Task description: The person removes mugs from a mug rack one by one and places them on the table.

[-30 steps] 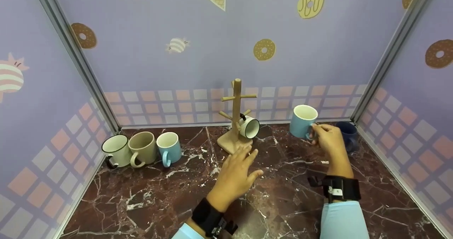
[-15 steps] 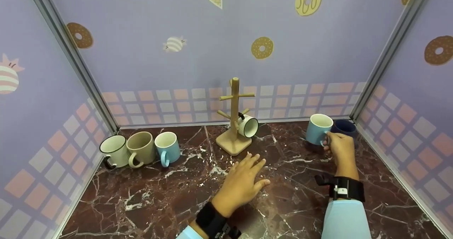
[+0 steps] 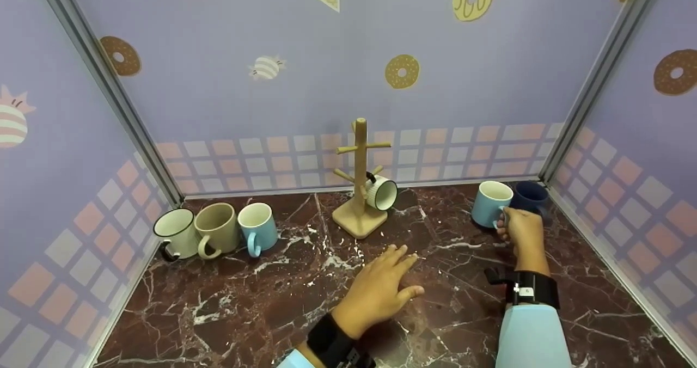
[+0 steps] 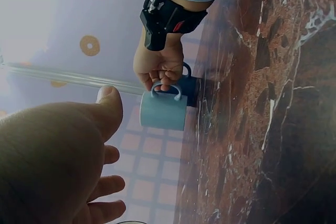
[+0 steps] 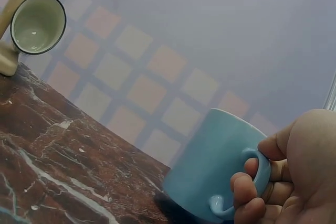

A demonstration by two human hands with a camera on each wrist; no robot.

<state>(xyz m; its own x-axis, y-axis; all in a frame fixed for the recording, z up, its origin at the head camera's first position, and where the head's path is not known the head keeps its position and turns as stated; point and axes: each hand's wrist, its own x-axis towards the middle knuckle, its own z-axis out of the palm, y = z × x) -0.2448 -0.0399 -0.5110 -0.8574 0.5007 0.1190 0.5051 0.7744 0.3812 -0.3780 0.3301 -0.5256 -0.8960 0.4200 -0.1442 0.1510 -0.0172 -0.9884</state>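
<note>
My right hand (image 3: 524,232) grips the handle of a light blue mug (image 3: 491,204) at the back right, its thumb and fingers curled round the handle in the right wrist view. The mug stands upright, close over the marbled table, just left of a dark blue mug (image 3: 531,196). My left hand (image 3: 378,286) hovers over the table with fingers spread and holds nothing. Beyond it stands a wooden mug tree (image 3: 359,215). A white mug with a black rim (image 5: 39,24) hangs by its handle from a lower right peg.
At the left are a white black-rimmed mug (image 3: 177,234), a beige mug (image 3: 219,229) and another light blue mug (image 3: 258,227), side by side with handles toward me. Patterned purple walls (image 3: 305,101) enclose the table (image 3: 261,313) at the back and both sides.
My right hand has carried the light blue mug right and down, from the air to near the dark blue mug. My left hand has drawn back toward me and slightly right, away from the mug tree.
</note>
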